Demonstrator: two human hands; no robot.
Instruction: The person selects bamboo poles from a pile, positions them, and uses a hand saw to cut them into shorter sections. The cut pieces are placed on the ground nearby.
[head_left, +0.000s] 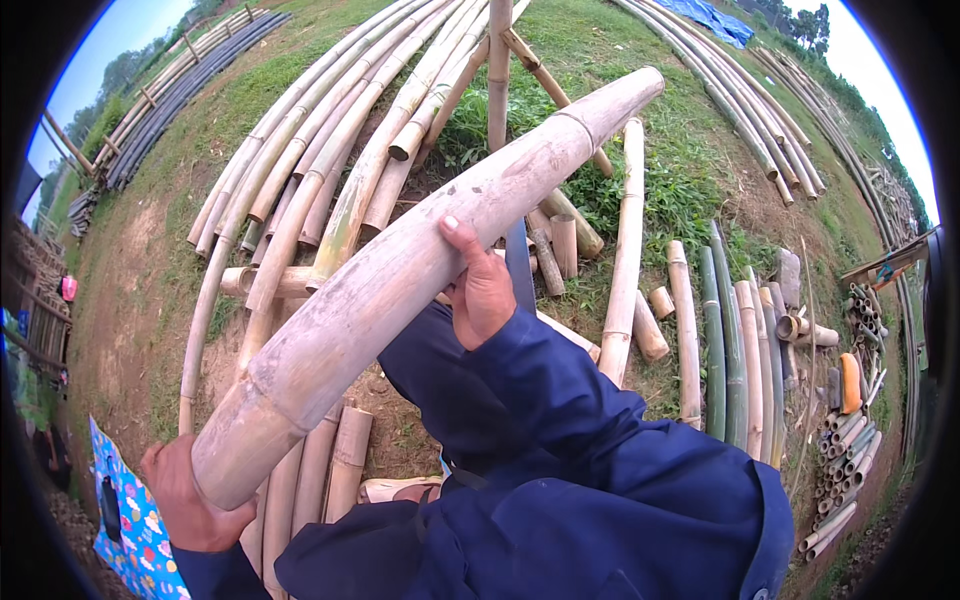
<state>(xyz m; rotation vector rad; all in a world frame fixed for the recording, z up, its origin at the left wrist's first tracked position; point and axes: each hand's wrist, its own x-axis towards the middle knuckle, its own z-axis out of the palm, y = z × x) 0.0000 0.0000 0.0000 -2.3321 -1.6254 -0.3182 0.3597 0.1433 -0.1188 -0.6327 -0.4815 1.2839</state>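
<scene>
A thick, pale bamboo pole section (350, 290) lies slanted across in front of me, its far end up at the right and its near end low at the left. My left hand (195, 500) is closed round the near end, the fingers partly hidden behind it. Against the pole's near side, about midway along, my right hand (480, 290) grips with the thumb on top; its other fingers are partly out of sight under the pole. Dark blue sleeves (590, 420) cover my arms.
Long bamboo poles (330, 140) lie in a row ahead, beside a bamboo post (498, 80). Shorter cut pieces (685, 330) and green lengths (730, 340) rest at the right, with a stack of thin tubes (845, 465) beyond. A blue patterned bag (135, 530) stands at the lower left.
</scene>
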